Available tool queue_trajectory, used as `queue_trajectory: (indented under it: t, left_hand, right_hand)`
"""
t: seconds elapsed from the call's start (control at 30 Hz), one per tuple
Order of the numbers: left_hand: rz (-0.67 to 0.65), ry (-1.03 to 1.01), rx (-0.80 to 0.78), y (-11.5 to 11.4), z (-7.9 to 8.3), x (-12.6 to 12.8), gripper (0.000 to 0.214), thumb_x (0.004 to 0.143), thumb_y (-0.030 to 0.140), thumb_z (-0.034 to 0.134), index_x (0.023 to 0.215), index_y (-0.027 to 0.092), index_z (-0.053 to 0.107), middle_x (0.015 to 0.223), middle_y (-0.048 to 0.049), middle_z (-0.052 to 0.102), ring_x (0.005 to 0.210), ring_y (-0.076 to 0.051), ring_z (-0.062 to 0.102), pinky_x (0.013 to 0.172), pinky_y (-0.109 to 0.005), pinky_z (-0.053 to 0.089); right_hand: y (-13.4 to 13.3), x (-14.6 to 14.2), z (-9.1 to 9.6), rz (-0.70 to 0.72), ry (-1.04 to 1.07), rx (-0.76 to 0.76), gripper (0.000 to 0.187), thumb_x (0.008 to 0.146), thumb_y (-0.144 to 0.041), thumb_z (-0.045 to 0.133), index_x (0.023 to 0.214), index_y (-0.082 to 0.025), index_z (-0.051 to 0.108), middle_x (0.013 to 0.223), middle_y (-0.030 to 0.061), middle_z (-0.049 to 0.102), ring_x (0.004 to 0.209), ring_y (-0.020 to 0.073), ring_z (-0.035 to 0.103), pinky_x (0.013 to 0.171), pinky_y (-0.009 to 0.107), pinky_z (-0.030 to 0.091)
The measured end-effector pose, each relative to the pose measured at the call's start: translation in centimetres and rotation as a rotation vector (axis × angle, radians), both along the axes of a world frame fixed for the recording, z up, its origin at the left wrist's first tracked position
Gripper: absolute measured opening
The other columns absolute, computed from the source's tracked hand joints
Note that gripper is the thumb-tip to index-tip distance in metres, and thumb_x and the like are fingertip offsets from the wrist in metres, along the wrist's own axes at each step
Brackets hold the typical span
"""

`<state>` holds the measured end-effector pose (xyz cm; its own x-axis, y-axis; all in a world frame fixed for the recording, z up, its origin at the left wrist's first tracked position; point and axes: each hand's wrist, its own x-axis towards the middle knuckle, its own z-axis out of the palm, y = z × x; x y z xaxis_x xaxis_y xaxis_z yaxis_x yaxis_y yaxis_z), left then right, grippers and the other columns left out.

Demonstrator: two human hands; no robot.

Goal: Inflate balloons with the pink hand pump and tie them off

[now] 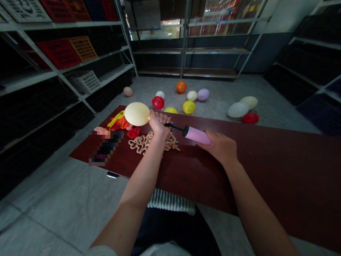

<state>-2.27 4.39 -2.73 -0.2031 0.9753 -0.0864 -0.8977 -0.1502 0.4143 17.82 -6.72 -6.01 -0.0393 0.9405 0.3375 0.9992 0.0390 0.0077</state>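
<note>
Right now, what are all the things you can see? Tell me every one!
blown-up balloon: one, pale yellow, on the pump's nozzle
pump: one, pink with black nozzle, over the table
floor balloons: about eleven, mixed colours, beyond the table
flat balloons: small pile, orange, yellow, red, on the table
curly heap: one, tan, on the table
table: one, dark red-brown
crates: several, red, orange, white, on the left shelves
left hand: grips the balloon's neck
right hand: grips the pump

Glossy wood table [266, 156] — smooth plastic pump [198, 135].
</note>
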Motion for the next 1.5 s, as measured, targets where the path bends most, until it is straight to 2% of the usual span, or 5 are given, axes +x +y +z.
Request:
queue_trajectory:
  t: [0.37, 0.7, 0.93, 1.17, 1.5]
  left_hand:
    - [0.084, 0.034, 0.070, 0.2, 1.6, -3.5, 0.051, 0.099, 0.031, 0.041, 0.055, 0.019, 0.017, 0.042, 0.0075, 0.015, 0.033, -0.006, 0.016, 0.038, -0.023, 0.018]
    - [0.167, 0.139, 0.082, -1.3, 3.4, -3.9, 0.053, 0.102, 0.031, 0.037, 0.054, 0.018, 0.019, 0.043, 0.0068, 0.015, 0.034, -0.006, 0.017, 0.038, -0.021, 0.020]
    - [0.057, 0.120, 0.157, -2.3, 3.4, -1.2, 0.057, 0.103, 0.040, 0.031, 0.052, 0.018, 0.017, 0.043, 0.0063, 0.012, 0.035, -0.007, 0.011, 0.037, -0.023, 0.015]
    - [-0.049, 0.261, 0.046, -3.9, 2.5, 2.5, 0.059, 0.097, 0.055, 0.040, 0.051, 0.020, 0.027, 0.041, 0.0059, 0.016, 0.034, -0.008, 0.014, 0.035, -0.024, 0.019]
    - [-0.048, 0.139, 0.048, -2.2, 0.9, 2.2, 0.060, 0.097, 0.053, 0.042, 0.052, 0.020, 0.023, 0.039, 0.0073, 0.017, 0.032, -0.006, 0.017, 0.034, -0.022, 0.019]
  right_hand:
    - [-0.2, 3.8, -0.1, -0.033, -0.064, 0.143, 0.056, 0.083, -0.064, 0.050, 0.120, -0.024, 0.060, 0.100, 0.0088, 0.069, 0.087, 0.0242, 0.061, 0.062, 0.030, 0.031]
    - [-0.8, 1.8, 1.0, -0.010, 0.015, 0.037, 0.057, 0.080, -0.066, 0.051, 0.120, -0.027, 0.061, 0.096, 0.0086, 0.071, 0.082, 0.0259, 0.063, 0.061, 0.031, 0.031]
    - [-1.1, -0.4, 1.2, 0.042, 0.018, 0.074, 0.053, 0.079, -0.064, 0.055, 0.113, -0.023, 0.062, 0.093, 0.0074, 0.073, 0.075, 0.0222, 0.065, 0.058, 0.030, 0.026]
    - [-1.1, -2.0, 0.4, 0.060, 0.102, 0.081, 0.052, 0.080, -0.064, 0.054, 0.106, -0.021, 0.063, 0.089, 0.0078, 0.073, 0.071, 0.0212, 0.065, 0.056, 0.029, 0.024]
    - [-0.4, -1.9, 0.5, 0.057, 0.126, 0.064, 0.050, 0.078, -0.061, 0.058, 0.108, -0.022, 0.065, 0.096, 0.0068, 0.074, 0.077, 0.0212, 0.066, 0.057, 0.028, 0.028]
